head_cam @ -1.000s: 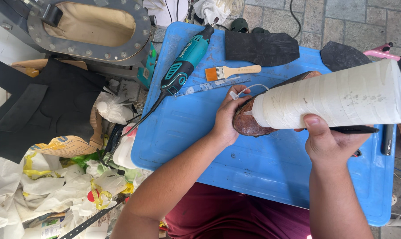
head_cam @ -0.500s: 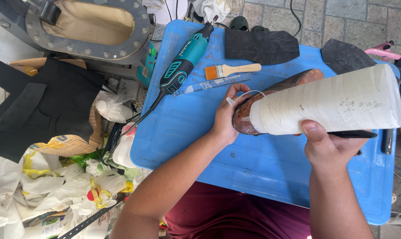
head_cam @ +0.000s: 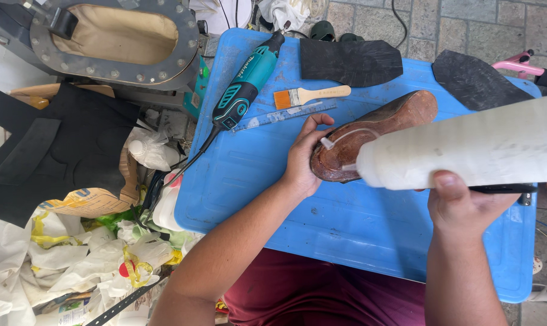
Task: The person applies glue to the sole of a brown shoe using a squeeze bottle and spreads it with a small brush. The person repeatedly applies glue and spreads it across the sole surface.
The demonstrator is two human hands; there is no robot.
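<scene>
Head view. My left hand (head_cam: 302, 160) cups the near end of the shoe (head_cam: 376, 136), which lies sole-up on the blue lid (head_cam: 273, 199). Fingers curled and pressed against the shoe's edge, thumb up over the rim; the palm hides part of the heel end. A thin white bead runs across the brown sole.

My right hand (head_cam: 467, 208) grips the white bottle (head_cam: 467, 151), held sideways over the shoe. Thumb lies flat on the bottle's near side; the other fingers are behind it, so I cannot tell how they sit. The bottle's nozzle end points at the shoe, right by my left fingertips. The bottle covers the shoe's right flank and part of the lid beyond.

Around the shoe, all on the lid: a clear ruler (head_cam: 282, 116) just past my left fingers, a brush (head_cam: 310, 95) beyond that, a teal rotary tool (head_cam: 246, 90) further left with its cord trailing off the lid's edge. Two black rubber sheets beyond the shoe, one (head_cam: 349, 60) straight out, one (head_cam: 476, 81) out to the right.

Left of the lid: a grey metal frame (head_cam: 113, 72), black bags (head_cam: 56, 151), crumpled plastic litter (head_cam: 74, 265).
</scene>
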